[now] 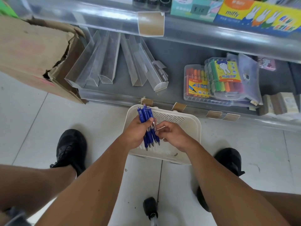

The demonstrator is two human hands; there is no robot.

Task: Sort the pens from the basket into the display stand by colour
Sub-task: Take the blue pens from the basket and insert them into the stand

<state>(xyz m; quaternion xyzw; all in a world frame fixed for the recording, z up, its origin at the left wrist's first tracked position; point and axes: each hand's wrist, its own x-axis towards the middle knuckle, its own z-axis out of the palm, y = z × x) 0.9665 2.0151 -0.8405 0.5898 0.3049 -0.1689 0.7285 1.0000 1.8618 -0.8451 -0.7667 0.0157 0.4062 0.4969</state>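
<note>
So we've got the basket (193,126) sitting on the floor (97,121) right in front of the bottom shelf (175,66), between our two shoes (71,149). Both hands are over the basket, left hand (136,132) with the bunch of pens (147,128), right hand (172,134) just beside them. On the shelf, plastic dividers (110,61) lie to the left, marker boxes (216,80) to the right. A cardboard box (34,51) stands far left.

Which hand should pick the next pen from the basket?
Probably the right hand: it only pinches at the bundle's edge, while the left hand grips the blue pens above the white basket.
</note>
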